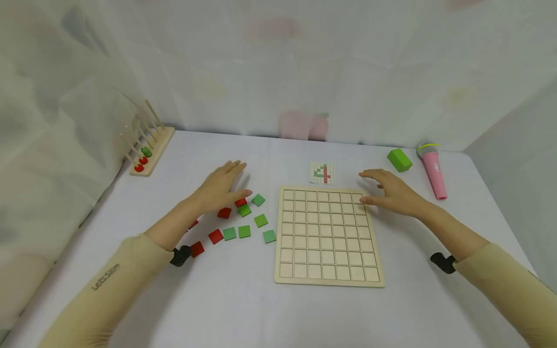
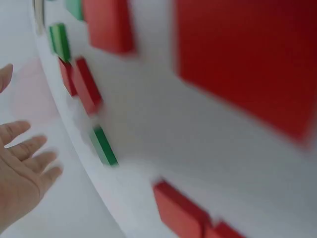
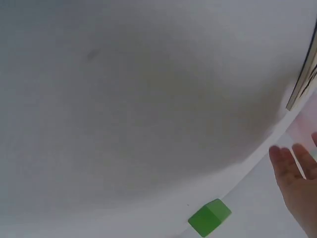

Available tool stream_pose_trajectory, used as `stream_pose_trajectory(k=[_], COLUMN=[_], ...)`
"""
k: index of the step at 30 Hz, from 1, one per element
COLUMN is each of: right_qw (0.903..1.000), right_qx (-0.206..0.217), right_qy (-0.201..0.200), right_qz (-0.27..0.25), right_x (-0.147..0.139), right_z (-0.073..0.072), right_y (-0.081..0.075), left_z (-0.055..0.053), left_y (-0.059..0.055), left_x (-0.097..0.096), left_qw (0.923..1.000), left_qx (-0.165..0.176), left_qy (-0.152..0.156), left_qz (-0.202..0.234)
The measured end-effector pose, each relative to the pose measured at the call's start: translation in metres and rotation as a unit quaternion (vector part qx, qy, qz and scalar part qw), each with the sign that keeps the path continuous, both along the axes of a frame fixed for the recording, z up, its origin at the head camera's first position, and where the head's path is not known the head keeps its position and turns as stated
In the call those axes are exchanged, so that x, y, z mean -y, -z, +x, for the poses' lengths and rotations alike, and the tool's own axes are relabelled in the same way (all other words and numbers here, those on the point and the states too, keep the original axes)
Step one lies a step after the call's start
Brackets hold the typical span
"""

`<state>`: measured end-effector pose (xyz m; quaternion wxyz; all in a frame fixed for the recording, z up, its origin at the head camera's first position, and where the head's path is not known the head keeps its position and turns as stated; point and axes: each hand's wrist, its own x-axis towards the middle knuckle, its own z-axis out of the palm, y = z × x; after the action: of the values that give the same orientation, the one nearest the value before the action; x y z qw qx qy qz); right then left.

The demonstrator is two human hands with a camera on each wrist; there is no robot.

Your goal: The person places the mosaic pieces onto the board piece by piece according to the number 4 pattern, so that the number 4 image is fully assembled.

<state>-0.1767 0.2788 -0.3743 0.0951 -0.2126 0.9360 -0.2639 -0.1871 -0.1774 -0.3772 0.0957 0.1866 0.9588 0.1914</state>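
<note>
My left hand (image 1: pixel 221 189) hovers over the scattered square tiles, fingers spread and holding nothing. Red tiles such as one red tile (image 1: pixel 215 236) and green tiles such as one green tile (image 1: pixel 244 231) lie loose beneath and beside it; some are hidden under the hand and wrist. In the left wrist view, the left hand (image 2: pixel 22 173) shows extended fingers above the tiles. A wooden grid board (image 1: pixel 329 283) with bare square cells lies right of the tiles. Over its far right corner my right hand (image 1: pixel 393 194) is held with thumb and fingers apart, nothing between them.
Behind the board lies a small pattern card (image 1: pixel 322 173) with green and red squares. A green block (image 1: pixel 399 160) and a pink toy microphone (image 1: pixel 435 174) lie at the back right. At the back left stands a wooden peg rack (image 1: pixel 163 150) with red and green beads.
</note>
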Motion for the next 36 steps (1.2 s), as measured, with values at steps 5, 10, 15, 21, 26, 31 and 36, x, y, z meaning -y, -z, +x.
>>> stream_pose_trajectory(k=[5,10,15,21,26,31,36], right_qw=[0.9939,0.9942,0.9949,0.9941,0.9944,0.9943,0.9947], right_qx=[0.073,0.078,0.082,0.084,0.080,0.080,0.080], right_qy=[0.001,-0.014,-0.026,-0.030,-0.031,-0.029,-0.026], right_qz=[-0.083,-0.072,-0.053,-0.063,-0.061,-0.063,-0.060], right_x=[-0.006,-0.014,-0.017,-0.017,-0.015,-0.016,-0.016], right_z=[-0.005,-0.008,-0.006,-0.005,-0.006,-0.006,-0.006], right_y=[0.004,0.009,0.012,0.016,0.019,0.022,0.022], left_z=[0.000,0.000,-0.002,-0.004,-0.006,-0.006,-0.006], left_y=[-0.005,-0.003,0.000,0.004,0.008,0.009,0.010], left_x=[-0.015,-0.024,-0.029,-0.033,-0.034,-0.033,-0.035], left_qw=[0.9924,0.9879,0.9881,0.9893,0.9895,0.9893,0.9916], left_qx=[0.068,0.096,0.114,0.109,0.109,0.107,0.091], left_qy=[0.007,0.031,0.034,0.043,0.045,0.046,0.048], left_qz=[0.103,0.118,0.097,0.086,0.084,0.087,0.077])
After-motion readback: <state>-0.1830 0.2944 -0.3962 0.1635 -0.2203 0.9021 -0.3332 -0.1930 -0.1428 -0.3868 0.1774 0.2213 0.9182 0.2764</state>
